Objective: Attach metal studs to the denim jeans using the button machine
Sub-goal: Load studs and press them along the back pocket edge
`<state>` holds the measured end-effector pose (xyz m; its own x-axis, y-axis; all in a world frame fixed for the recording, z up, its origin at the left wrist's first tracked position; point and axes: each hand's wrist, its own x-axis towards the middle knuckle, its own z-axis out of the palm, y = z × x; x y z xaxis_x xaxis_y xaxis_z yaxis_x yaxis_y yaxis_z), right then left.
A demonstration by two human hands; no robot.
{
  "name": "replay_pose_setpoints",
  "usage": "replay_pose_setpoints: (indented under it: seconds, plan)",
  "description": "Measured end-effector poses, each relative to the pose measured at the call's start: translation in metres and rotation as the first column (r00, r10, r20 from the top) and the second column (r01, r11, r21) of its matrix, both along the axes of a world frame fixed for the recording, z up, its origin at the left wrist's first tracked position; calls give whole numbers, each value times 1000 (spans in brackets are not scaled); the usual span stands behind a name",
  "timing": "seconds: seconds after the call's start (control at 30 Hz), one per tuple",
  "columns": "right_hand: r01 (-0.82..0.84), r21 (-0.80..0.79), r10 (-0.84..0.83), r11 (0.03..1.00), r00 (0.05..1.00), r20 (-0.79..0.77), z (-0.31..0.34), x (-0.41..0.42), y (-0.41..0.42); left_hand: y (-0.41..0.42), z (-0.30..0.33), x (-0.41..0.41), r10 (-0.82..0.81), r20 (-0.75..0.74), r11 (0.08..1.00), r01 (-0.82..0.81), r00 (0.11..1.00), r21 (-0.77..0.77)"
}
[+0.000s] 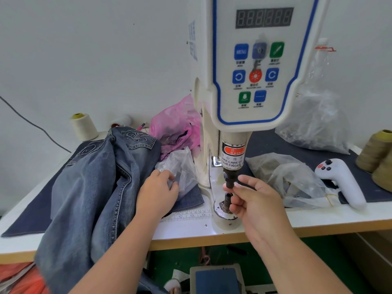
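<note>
Soft, heavy denim jeans [93, 187] drape over the worktop's [318, 221] front edge, best gripped at seams; left hand [158, 193] fingers a plastic bag [180, 168], right hand [252, 200] pinches the button machine's [250, 81] punch [230, 183].

Left hand [158, 194] fingertips buried in clear plastic bag [180, 168]; contents indiscernible.

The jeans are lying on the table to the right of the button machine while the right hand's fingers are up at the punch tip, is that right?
Not quite. The head view shows the jeans draped on the table to the left of the button machine, not the right. The rest holds: the right hand has its fingers at the punch tip.
</note>
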<state>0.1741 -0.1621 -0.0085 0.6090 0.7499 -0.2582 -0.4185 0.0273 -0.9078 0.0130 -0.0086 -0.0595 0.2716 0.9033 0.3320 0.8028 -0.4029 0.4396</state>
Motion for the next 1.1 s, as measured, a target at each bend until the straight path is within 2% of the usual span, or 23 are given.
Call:
replay_pose_setpoints:
  seconds: [0.3,0.43,0.57,0.8,1.03,1.1]
  plan:
    - [30,24,-33,999,995,97,6,-7,-9,1,0,0,-3,-1,1000,3,1000,5]
    - [41,67,-35,997,996,-80,11,-11,-14,-1,0,0,-4,1,1000,4,1000,3]
    - [-2,148,38,989,970,-240,15,-14,-24,-1,0,0,-3,10,1000,3,1000,6]
    - [-45,199,93,979,966,-242,18,-19,-31,0,0,0,-3,7,1000,3,1000,4]
    - [-10,277,125,961,908,-399,16,-21,-32,1,0,0,-2,2,1000,2,1000,0]
    - [-31,294,150,955,908,-391,13,-20,-35,2,0,0,-2,0,1000,2,1000,1]
